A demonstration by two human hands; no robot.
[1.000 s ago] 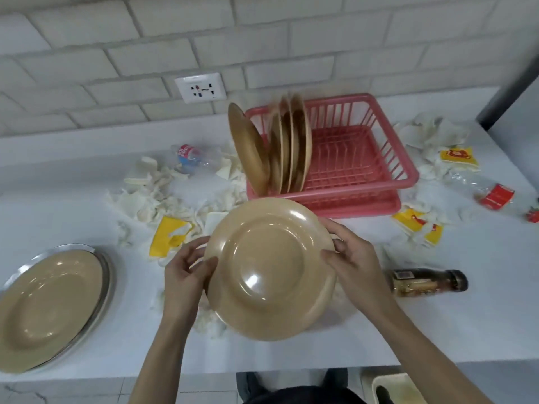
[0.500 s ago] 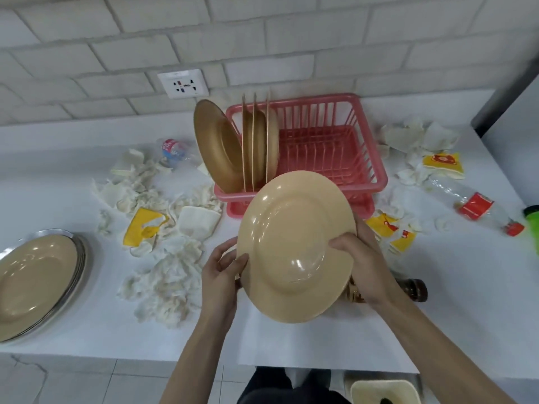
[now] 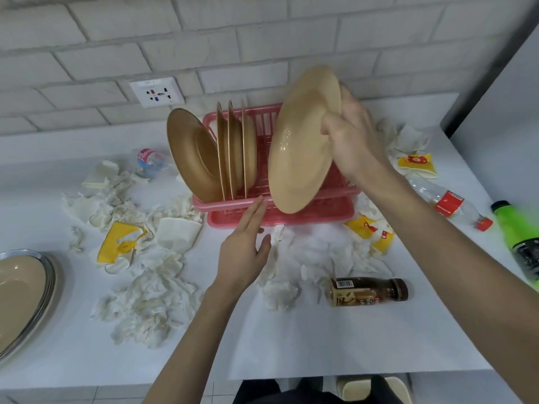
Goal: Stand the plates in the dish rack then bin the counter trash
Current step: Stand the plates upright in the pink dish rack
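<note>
1. The right hand [image 3: 354, 141] grips the right rim of a tan plate [image 3: 300, 147], thumb on its face. The plate is tilted on edge over the pink dish rack [image 3: 335, 212], which sits near the rear edge of the bench [image 3: 320, 345].
2. The left hand [image 3: 243, 252] has its fingers straight and together, tips at the rack's front rim; contact cannot be confirmed.
3. Four standing plates [image 3: 233, 150] occupy the rack's left end.
4. A flat plate [image 3: 17, 290] lies at the bench's left edge.
5. Crumpled paper [image 3: 148, 298] and a brown bottle [image 3: 369, 291] lie toward the front edge.
</note>
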